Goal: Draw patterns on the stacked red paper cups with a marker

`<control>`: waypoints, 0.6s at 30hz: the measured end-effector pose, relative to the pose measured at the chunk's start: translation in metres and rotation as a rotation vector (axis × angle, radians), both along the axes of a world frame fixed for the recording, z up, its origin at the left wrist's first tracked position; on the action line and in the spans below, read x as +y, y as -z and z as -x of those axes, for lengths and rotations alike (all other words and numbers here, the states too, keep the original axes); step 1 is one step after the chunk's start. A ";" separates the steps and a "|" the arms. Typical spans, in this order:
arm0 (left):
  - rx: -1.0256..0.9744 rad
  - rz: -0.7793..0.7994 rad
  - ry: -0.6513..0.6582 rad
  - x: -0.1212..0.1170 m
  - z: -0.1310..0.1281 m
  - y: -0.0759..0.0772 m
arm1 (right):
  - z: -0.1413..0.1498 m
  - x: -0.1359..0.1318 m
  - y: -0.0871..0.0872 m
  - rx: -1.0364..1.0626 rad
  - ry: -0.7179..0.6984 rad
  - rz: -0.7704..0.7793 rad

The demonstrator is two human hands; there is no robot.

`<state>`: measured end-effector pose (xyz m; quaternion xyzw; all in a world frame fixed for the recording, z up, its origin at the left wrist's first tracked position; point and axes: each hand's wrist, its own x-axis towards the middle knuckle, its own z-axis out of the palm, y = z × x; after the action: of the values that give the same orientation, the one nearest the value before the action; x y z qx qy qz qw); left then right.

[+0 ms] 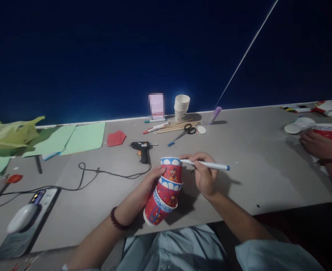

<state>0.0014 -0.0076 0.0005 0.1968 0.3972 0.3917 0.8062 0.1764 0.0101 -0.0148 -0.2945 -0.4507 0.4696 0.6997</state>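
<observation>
My left hand [156, 177] is closed round the left side of a column of red paper cups [169, 190], joined one above another and leaning. Blue and white scallops decorate the upper cups, and the lowest has a blue drawn pattern. In my right hand [206, 175] is a white marker [211, 164] with a blue end at the right. Its tip meets the rim area of the top cup; whether it touches, I cannot tell. Just beyond the cups lies a black hot glue gun [143, 149] with its cord trailing left.
Behind are scissors [184, 132], wooden sticks [174, 127], stacked white cups [181, 107] and a purple glue stick [215, 115]. Green paper [84, 138] and red paper [116, 138] lie left, near a power strip [43, 203]. Another person's hand [320, 145] is at a red cup on the right.
</observation>
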 end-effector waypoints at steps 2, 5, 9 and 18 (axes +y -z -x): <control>-0.010 0.004 0.013 0.000 0.000 0.000 | 0.001 0.000 0.000 -0.003 0.018 -0.002; -0.015 -0.003 0.006 0.001 -0.001 0.000 | 0.002 0.001 0.000 -0.007 0.035 -0.011; 0.001 -0.015 -0.012 0.002 -0.001 0.002 | 0.001 0.001 0.001 -0.019 0.026 -0.025; -0.017 0.020 0.011 0.000 0.000 0.004 | 0.001 0.000 -0.001 -0.048 0.071 -0.001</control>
<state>0.0016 -0.0071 -0.0033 0.1874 0.3931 0.3849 0.8138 0.1752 0.0104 -0.0143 -0.3211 -0.4567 0.4373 0.7050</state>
